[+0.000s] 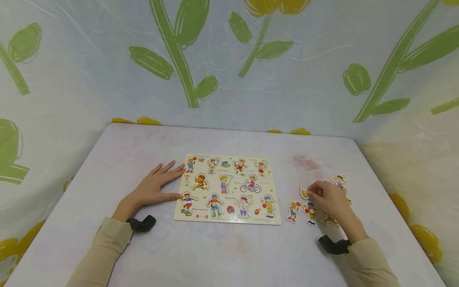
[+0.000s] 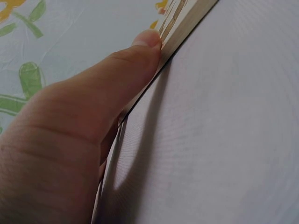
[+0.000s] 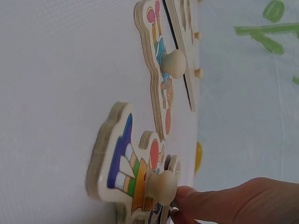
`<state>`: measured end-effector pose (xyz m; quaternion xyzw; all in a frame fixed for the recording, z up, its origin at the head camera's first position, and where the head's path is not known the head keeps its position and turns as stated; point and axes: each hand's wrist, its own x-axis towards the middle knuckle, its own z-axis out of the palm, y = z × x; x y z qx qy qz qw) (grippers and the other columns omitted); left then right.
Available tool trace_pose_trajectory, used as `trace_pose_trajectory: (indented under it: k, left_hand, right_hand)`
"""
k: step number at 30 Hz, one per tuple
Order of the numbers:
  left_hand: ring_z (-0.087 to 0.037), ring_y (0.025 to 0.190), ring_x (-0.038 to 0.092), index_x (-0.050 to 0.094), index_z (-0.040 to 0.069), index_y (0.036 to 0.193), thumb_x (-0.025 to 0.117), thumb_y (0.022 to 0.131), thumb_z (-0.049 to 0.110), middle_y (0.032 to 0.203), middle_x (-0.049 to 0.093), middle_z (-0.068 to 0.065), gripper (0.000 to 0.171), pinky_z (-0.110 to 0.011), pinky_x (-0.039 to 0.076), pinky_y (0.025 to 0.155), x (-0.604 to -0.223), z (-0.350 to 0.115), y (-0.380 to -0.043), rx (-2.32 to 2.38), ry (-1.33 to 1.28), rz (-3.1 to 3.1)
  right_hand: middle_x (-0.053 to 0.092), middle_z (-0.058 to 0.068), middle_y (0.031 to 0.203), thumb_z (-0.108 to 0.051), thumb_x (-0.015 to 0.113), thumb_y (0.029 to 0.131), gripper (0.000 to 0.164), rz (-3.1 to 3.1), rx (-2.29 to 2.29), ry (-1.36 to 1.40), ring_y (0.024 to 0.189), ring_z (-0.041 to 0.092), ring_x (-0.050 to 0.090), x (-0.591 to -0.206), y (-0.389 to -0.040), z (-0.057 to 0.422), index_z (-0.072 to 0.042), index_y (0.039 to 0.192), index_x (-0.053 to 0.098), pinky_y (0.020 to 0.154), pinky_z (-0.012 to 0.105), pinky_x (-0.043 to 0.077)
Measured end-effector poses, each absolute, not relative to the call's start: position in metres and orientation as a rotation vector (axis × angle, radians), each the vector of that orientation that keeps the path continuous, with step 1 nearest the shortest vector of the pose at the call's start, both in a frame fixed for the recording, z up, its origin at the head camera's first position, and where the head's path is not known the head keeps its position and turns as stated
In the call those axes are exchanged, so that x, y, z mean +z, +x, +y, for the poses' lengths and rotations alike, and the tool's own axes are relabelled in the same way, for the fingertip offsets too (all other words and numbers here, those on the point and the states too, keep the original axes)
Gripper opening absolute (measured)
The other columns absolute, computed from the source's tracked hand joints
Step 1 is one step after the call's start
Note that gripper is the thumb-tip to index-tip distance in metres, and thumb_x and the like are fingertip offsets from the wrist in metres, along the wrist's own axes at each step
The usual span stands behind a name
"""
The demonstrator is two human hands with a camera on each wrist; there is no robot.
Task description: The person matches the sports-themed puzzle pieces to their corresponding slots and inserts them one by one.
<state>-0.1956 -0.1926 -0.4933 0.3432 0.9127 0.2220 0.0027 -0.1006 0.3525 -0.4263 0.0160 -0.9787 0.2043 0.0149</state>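
A flat wooden puzzle board (image 1: 211, 220) with printed sports figures lies on the table. My left hand (image 1: 154, 187) has its fingers spread at the board's left edge; the thumb (image 2: 126, 70) touches that edge in the left wrist view. To the right of the board, my right hand (image 1: 331, 199) pinches a small puzzle piece (image 1: 303, 193) with yellow on it, partly hidden by the fingers. Close by lie a basketball-player piece (image 1: 292, 211) and a blue-capped piece (image 1: 310, 213), both with round wooden knobs in the right wrist view.
More loose pieces lie around the right hand, among them a white-capped figure (image 1: 338, 181); some are partly covered by the hand. Two knobs (image 3: 198, 73) stand up from the board. A patterned sheet (image 1: 229, 99) rises behind the table's back edge.
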Motion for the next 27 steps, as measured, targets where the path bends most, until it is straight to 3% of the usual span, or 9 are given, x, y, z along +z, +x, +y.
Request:
trace_pose_trajectory:
  k: [5, 12, 27]
  left_hand:
    - [-0.022, 0.152, 0.014, 0.036, 0.026, 0.155, 0.064, 0.083, 0.069, 0.160, 0.029, 0.013, 0.088, -0.047, 0.002, 0.123, -0.494, -0.191, -0.196, 0.696, 1.072, 2.862]
    - [-0.022, 0.152, 0.013, 0.035, 0.027, 0.156, 0.063, 0.083, 0.070, 0.160, 0.028, 0.013, 0.089, -0.046, 0.002, 0.123, -0.495, -0.190, -0.197, 0.678, 1.075, 2.864]
    - [-0.021, 0.152, 0.014, 0.036, 0.025, 0.156, 0.063, 0.084, 0.069, 0.160, 0.029, 0.012, 0.089, -0.046, 0.002, 0.123, -0.497, -0.192, -0.197, 0.680, 1.088, 2.878]
  right_hand:
    - [0.059, 0.004, 0.077, -0.013, 0.072, 0.090, 0.013, -3.047, 0.654, 0.053, 0.073, 0.024, 0.049, -0.427, -0.106, 0.346, -0.002, 0.098, 0.070, 0.081, 0.065, 0.030]
    - [0.062, 0.003, 0.078, -0.014, 0.073, 0.091, 0.013, -3.051, 0.640, 0.068, 0.073, 0.023, 0.051, -0.427, -0.113, 0.336, -0.003, 0.097, 0.071, 0.075, 0.051, 0.031]
    - [0.065, 0.003, 0.080, -0.016, 0.072, 0.091, 0.013, -3.055, 0.604, 0.114, 0.072, 0.022, 0.051, -0.427, -0.127, 0.315, -0.004, 0.096, 0.071, 0.075, 0.048, 0.028]
